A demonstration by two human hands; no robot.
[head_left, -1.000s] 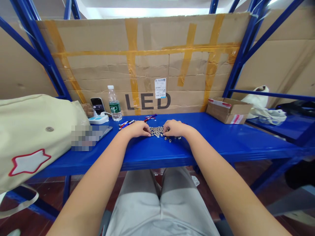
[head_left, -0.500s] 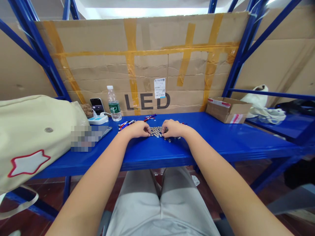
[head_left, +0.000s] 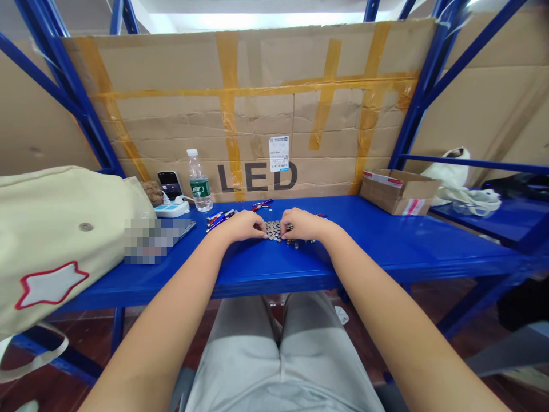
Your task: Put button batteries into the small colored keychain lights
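Note:
A flat cluster of small, round, silvery pieces like coins or buttons lies on the blue table between my hands. My left hand rests at the cluster's left side, its fingers bent and pressed together at the edge. On the other side, my right hand curls over the pieces with thumb and fingers drawn in. Whatever either hand pinches is too small or hidden to name. More little shiny pieces are scattered below and beside the right hand.
Several pens lie behind the left hand, and red and blue ones farther back. A water bottle, power strip, phone and cream bag stand left. A cardboard box is at right; a cardboard wall closes the back.
My left hand has shifted slightly right and my right hand slightly left, so the gap between them is narrower. The cluster between them looks more compact.

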